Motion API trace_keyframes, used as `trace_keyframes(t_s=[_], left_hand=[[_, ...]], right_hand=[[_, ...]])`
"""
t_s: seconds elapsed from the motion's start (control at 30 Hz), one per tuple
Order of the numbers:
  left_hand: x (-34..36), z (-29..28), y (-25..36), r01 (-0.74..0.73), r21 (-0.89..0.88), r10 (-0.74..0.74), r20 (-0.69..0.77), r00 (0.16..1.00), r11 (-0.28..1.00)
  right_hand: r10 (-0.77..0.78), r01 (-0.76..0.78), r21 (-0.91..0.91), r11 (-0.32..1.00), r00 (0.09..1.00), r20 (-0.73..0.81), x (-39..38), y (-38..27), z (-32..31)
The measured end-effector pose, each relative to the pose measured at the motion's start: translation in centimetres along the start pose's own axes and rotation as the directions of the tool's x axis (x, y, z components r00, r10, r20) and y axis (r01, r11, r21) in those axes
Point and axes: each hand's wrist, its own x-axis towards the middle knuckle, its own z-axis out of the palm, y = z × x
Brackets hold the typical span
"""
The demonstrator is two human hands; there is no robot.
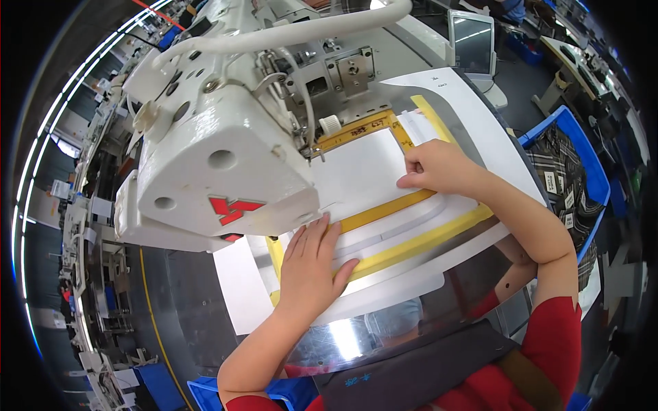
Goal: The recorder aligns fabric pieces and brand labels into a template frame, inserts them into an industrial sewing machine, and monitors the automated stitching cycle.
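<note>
My left hand (312, 264) lies flat with its fingers stretched out over the white sheet and the near left of a template edged in yellow tape (411, 240). Its fingertips reach an amber strip (384, 212) on the template. My right hand (442, 168) is closed at the template's right inner corner, thumb and curled fingers pressed together; whatever they pinch is hidden. Between the hands, a smooth white piece (360, 175) lies inside the amber frame. The white sewing machine head (226, 164) overhangs the left side, its needle area close to the frame's far left corner.
Dark folded fabric (411, 366) hangs at the near table edge, before my body. A blue bin (596, 175) with plaid garments stands at the right. Behind the table are a small screen (473, 44) and a thick white hose (295, 38). Another blue bin (205, 390) sits low left.
</note>
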Motion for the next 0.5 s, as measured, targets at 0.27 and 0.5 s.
trace_keyframes(t_s=[0.27,0.5], left_hand=[[0.3,0.2,0.3,0.003,-0.021,-0.004,-0.032,0.999,1.0],[0.5,0.1,0.3,-0.03,0.066,0.036,-0.095,0.995,0.997]], right_hand=[[0.003,-0.003,0.0,1.0,0.986,-0.166,-0.3,1.0,0.2],[0.013,0.134,0.433,0.891,0.948,-0.319,-0.1,1.8,0.7]])
